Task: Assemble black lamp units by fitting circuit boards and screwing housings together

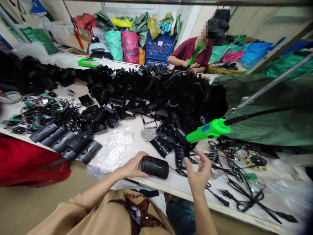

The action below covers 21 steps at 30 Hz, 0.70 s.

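My left hand (pixel 136 166) grips the left end of a black plastic cylindrical housing (pixel 155 167) lying on its side near the table's front edge. To its right, my right hand (pixel 199 169) is raised with fingers spread and nothing in it. Above that hand hangs a bright green electric screwdriver (pixel 209 130) on a black cord. A black half shell (pixel 181 156) lies just behind the right hand. A thin cable runs from the housing's right end. Farther back sits a round dish of small screws (pixel 148 134).
Several finished-looking dark cylinders (pixel 55 138) line the left front edge beside bubble wrap (pixel 114 147). A big heap of black parts (pixel 151 88) spans the table's middle. Cables with plugs (pixel 244 186) lie at right. Across the table a person (pixel 190 55) holds another green screwdriver.
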Each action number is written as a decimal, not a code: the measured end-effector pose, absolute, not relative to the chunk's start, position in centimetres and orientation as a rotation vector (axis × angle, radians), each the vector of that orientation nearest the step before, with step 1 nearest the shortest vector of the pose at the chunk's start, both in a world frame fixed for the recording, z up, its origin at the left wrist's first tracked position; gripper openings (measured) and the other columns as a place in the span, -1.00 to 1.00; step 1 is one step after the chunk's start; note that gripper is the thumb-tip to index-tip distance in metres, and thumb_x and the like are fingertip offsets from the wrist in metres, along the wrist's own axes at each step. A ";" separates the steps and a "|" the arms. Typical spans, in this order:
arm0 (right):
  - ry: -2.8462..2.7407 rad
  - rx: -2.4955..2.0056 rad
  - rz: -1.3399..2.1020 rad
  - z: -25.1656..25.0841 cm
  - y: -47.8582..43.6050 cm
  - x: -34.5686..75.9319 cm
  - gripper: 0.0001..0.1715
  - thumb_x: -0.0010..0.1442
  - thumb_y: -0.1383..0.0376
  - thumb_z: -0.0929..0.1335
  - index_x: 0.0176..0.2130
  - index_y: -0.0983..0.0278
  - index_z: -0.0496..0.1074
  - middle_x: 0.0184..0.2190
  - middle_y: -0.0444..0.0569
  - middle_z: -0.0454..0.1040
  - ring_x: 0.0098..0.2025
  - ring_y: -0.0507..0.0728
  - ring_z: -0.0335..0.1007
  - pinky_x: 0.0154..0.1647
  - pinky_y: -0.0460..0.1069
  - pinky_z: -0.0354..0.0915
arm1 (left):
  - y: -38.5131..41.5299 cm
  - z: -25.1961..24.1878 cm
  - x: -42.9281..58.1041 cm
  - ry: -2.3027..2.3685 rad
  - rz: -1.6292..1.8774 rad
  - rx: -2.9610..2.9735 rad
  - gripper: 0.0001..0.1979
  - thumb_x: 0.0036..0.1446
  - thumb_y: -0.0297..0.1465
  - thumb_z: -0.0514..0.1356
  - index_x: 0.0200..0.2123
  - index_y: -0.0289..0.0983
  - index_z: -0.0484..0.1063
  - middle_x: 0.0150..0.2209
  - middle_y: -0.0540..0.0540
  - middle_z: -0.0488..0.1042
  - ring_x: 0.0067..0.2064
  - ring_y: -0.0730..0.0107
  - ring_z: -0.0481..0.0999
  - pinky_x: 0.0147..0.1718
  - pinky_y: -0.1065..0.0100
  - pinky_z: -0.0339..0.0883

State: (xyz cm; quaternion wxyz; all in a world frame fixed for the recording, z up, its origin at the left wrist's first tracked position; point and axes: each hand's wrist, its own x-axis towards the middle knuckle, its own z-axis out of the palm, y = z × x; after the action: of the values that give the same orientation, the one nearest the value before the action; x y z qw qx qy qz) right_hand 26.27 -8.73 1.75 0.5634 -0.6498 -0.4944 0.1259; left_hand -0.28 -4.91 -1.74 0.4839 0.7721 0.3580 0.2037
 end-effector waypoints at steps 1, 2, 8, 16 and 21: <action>-1.351 -1.562 0.404 1.0 -9.8 25.8 -0.28 -0.04 0.14 0.43 0.08 0.22 0.21 0.09 0.12 0.23 0.14 0.27 0.16 0.10 0.23 0.19 | -5.1 -1.5 -0.2 0.854 0.536 1.892 -0.12 -0.17 -0.18 0.35 0.17 -0.23 0.00 0.13 -0.24 0.13 0.13 0.10 0.22 0.11 0.14 0.14; -1.546 -1.585 0.533 0.2 -10.8 25.2 -0.19 -0.09 0.13 0.46 0.11 0.20 0.18 0.14 0.13 0.19 0.17 0.30 0.13 0.13 0.26 0.16 | -5.3 -1.3 -0.1 0.833 0.564 1.900 -0.12 -0.14 -0.20 0.34 0.18 -0.23 -0.03 0.13 -0.24 0.12 0.13 0.11 0.22 0.11 0.15 0.15; -1.802 -1.592 0.776 -3.4 -12.9 22.7 -0.10 -0.07 0.17 0.45 0.18 0.23 0.07 0.15 0.16 0.19 0.18 0.32 0.12 0.17 0.27 0.12 | -6.1 0.6 0.7 0.741 0.598 1.943 -0.12 -0.14 -0.17 0.35 0.19 -0.23 -0.01 0.13 -0.28 0.18 0.14 0.05 0.23 0.12 0.08 0.14; -1.624 -1.492 0.923 -2.6 -12.9 23.0 -0.11 -0.09 0.23 0.46 0.16 0.22 0.07 0.11 0.13 0.23 0.12 0.27 0.22 0.12 0.20 0.21 | 2.5 2.0 -1.2 1.067 0.985 1.908 -0.40 0.09 -0.19 0.19 0.15 -0.22 0.11 0.09 -0.22 0.29 0.06 0.19 0.35 0.06 0.13 0.22; -1.896 -1.540 0.221 -1.9 -12.9 21.9 -0.20 0.03 0.34 0.36 0.20 0.16 0.03 0.11 0.11 0.20 0.17 0.31 0.08 0.13 0.34 0.12 | 12.8 2.1 -4.6 1.617 0.866 2.179 -0.52 0.11 -0.28 0.15 0.07 -0.34 0.21 0.10 -0.24 0.25 0.14 0.17 0.24 0.11 0.21 0.13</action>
State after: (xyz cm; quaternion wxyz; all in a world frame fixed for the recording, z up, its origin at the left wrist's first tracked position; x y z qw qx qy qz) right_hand 21.95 -12.92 -1.95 0.3376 -0.5912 -0.7276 0.0846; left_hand -4.62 12.79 2.12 0.1459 0.7569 0.5616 0.3006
